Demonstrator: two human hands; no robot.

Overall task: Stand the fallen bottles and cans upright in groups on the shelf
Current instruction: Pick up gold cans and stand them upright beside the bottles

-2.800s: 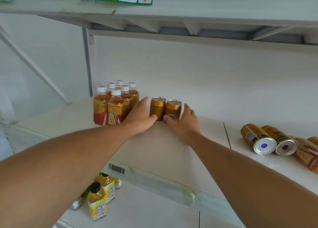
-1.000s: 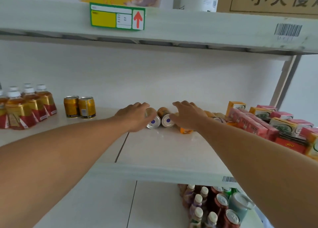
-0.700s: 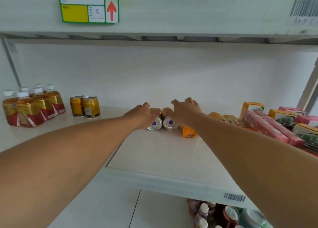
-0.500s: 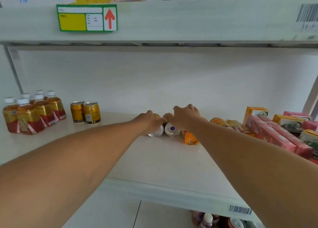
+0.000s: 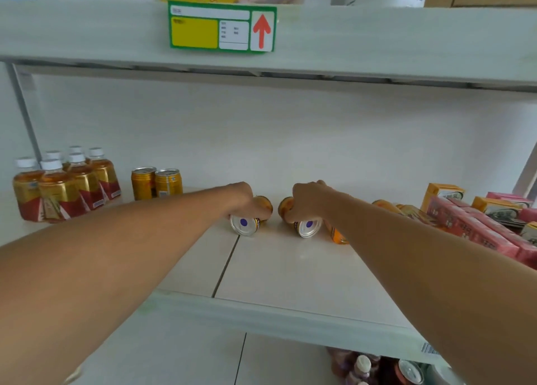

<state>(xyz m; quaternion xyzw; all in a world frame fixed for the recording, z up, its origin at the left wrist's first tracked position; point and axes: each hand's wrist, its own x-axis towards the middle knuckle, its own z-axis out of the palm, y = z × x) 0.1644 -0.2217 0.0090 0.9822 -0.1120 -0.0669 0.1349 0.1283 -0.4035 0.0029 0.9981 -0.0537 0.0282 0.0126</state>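
We see two bare arms reaching over a smooth, pale shelf. The left hand wraps its grip around a round gold can that lies on its side near the middle of the shelf. The can's shiny silver bottom faces us and has a blue dot on it. The right hand holds a second gold can the same way, with its fingers curled over the top. The two cans lie a little apart. Just beside the right hand's can, an orange bottle lies on its side, partly hidden by the arm.

Toward the left end of the shelf, two gold cans stand upright, touching each other. Near them, closer to the left edge, stands a tight bunch of clear plastic bottles with white caps and red and gold labels. At the right end lie flat pink and orange cartons.
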